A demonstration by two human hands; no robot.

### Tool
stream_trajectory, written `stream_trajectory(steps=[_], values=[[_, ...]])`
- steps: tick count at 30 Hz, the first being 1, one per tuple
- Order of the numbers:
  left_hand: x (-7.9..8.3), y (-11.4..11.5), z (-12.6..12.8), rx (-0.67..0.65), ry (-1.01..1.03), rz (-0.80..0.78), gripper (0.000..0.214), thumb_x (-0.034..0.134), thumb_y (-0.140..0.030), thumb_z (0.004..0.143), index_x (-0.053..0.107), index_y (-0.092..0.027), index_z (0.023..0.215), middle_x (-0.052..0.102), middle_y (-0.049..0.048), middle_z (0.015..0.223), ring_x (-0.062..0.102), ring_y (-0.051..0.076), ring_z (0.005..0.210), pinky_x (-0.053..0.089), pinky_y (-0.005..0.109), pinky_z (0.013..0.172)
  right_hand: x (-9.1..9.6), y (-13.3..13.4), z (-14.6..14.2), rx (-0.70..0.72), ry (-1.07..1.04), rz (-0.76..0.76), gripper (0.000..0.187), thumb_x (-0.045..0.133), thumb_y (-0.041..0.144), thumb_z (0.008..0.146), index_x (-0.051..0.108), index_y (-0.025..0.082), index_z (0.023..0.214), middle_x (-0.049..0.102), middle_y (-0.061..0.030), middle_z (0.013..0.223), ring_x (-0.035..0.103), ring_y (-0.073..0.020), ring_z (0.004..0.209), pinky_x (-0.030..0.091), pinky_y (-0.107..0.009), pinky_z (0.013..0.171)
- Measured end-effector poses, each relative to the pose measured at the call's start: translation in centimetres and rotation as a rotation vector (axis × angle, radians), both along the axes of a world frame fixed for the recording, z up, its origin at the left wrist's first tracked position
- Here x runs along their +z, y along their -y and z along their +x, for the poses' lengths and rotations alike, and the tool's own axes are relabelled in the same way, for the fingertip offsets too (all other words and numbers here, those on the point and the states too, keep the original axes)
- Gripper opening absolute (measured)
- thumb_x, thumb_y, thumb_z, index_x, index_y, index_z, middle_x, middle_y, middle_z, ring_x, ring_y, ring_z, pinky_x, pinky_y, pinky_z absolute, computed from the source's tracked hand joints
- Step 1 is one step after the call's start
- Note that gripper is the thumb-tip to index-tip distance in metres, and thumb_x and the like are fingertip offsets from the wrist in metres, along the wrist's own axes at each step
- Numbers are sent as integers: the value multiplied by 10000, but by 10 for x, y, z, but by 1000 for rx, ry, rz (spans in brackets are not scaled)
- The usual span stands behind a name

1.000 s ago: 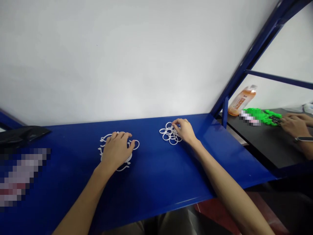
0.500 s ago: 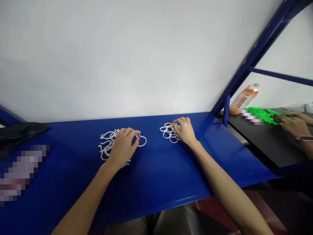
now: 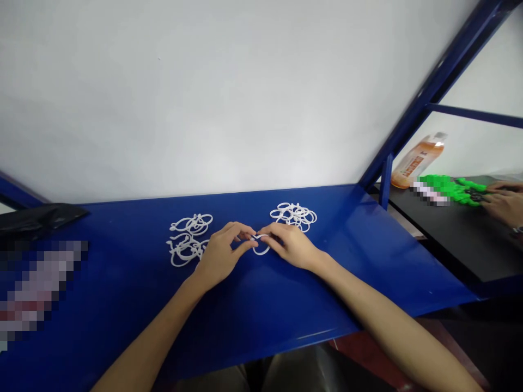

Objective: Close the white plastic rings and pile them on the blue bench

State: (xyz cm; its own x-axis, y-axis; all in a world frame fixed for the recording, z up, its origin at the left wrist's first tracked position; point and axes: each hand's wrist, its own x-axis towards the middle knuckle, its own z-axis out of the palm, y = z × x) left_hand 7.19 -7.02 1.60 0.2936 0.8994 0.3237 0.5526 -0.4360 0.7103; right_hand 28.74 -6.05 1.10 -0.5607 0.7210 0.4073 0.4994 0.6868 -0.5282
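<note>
On the blue table [image 3: 261, 305] my left hand [image 3: 223, 256] and my right hand [image 3: 292, 246] meet in the middle, both pinching a white ring [image 3: 261, 247] between fingertips. A pile of white hooked pieces [image 3: 188, 238] lies to the left of my left hand. A pile of white rings [image 3: 294, 214] lies just behind my right hand.
A black object [image 3: 36, 216] rests at the table's far left. A blue frame post [image 3: 433, 87] slants up at the right. Beyond it, on a black table [image 3: 449, 228], stand an orange bottle [image 3: 419, 159] and green pieces [image 3: 449, 188], with another person's hand [image 3: 504, 204] on them.
My left hand left the hooked pile and my right hand left the ring pile. Both moved to the middle and now pinch one white ring together.
</note>
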Motion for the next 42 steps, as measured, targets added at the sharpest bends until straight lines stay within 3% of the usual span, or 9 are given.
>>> stream_trajectory(steps=[5, 16, 21, 25, 28, 32, 35, 39, 42], values=[[2, 2, 1, -4, 43, -54, 63, 672, -296, 873, 657, -237, 855, 673, -11, 870, 610, 151, 747, 461, 269, 678, 0, 2, -1, 27, -54, 31, 189, 516, 258, 1000, 671, 172, 1065, 720, -61, 943, 667, -154, 826, 534, -296, 753], [-11, 0, 3, -31, 79, 77, 154, 576, -192, 855, 642, -223, 720, 651, -37, 738, 604, 134, 709, 458, 261, 721, -2, 9, 0, 124, -31, 106, 220, 473, 282, 1025, 658, 169, 989, 716, -64, 872, 643, -166, 779, 525, -299, 719], [-4, 2, 7, 57, 108, 6, 150, 646, -374, 862, 661, -226, 834, 672, -36, 746, 608, 142, 682, 460, 258, 666, -3, 6, -6, -39, -169, 63, 165, 540, 296, 993, 660, 193, 944, 734, -56, 922, 680, -162, 811, 534, -291, 731], [-3, 8, 14, 5, 51, -32, 225, 580, -421, 924, 665, -225, 854, 664, -30, 778, 597, 137, 680, 454, 263, 664, -4, 2, -8, -205, -197, 84, 175, 560, 318, 979, 661, 196, 904, 711, -37, 831, 652, -156, 726, 520, -294, 700], [-7, 11, 20, -26, -19, 79, 227, 545, -362, 964, 623, -211, 814, 634, -27, 775, 581, 143, 714, 450, 279, 705, -3, 1, -4, -165, -163, 102, 164, 550, 307, 984, 672, 197, 986, 693, -58, 915, 646, -171, 825, 525, -314, 767], [-16, 9, 21, -109, -253, 389, 255, 547, -352, 980, 570, -194, 780, 624, -2, 790, 541, 178, 786, 425, 327, 777, 0, 1, 3, -81, -166, 98, 276, 583, 312, 966, 622, 210, 1219, 647, -80, 1055, 621, -161, 832, 537, -320, 776], [-20, 8, 19, -139, -453, 555, 236, 573, -361, 963, 593, -185, 807, 630, 25, 810, 523, 204, 806, 393, 343, 750, 1, 0, 5, 0, -122, 79, 177, 556, 280, 977, 671, 208, 1092, 648, -57, 943, 616, -159, 785, 533, -315, 749], [-19, 4, 15, -85, -532, 607, 195, 586, -339, 955, 624, -183, 845, 633, 34, 809, 528, 215, 805, 371, 345, 734, 2, -5, 8, -13, -120, 49, 144, 563, 275, 978, 694, 218, 999, 678, -41, 892, 639, -167, 806, 524, -311, 751], [-14, -3, 5, 19, -529, 560, 230, 570, -384, 961, 652, -186, 1045, 667, 48, 889, 551, 234, 865, 390, 359, 792, 3, -14, 15, -88, -135, 72, 130, 579, 264, 967, 702, 223, 977, 709, -37, 906, 655, -171, 830, 523, -313, 774]])
